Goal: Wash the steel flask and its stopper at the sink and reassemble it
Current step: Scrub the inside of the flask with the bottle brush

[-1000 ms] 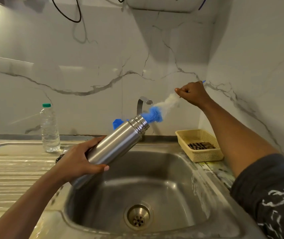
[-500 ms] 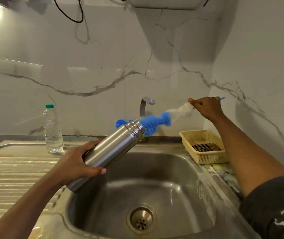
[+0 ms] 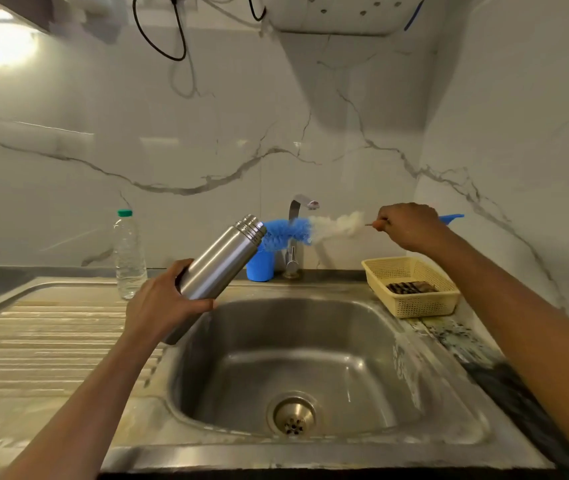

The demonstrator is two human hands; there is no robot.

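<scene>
Here we scrub the steel flask (image 3: 219, 268) over the sink (image 3: 297, 362).
Our left hand (image 3: 165, 303) grips it tilted; our right hand (image 3: 409, 226) clasps the bottle brush (image 3: 297, 232) at its mouth.

Home kitchen: steel sink (image 3: 449, 403) with drainboard (image 3: 51, 334), tap (image 3: 295, 216), marble-look wall tiles (image 3: 189, 150).

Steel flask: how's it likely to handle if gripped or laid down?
The steel flask is a smooth, shiny cylinder, so probably slippery when wet; the left hand wraps its lower body. Laid on its side it would likely roll. Looks rigid, not fragile.
</scene>
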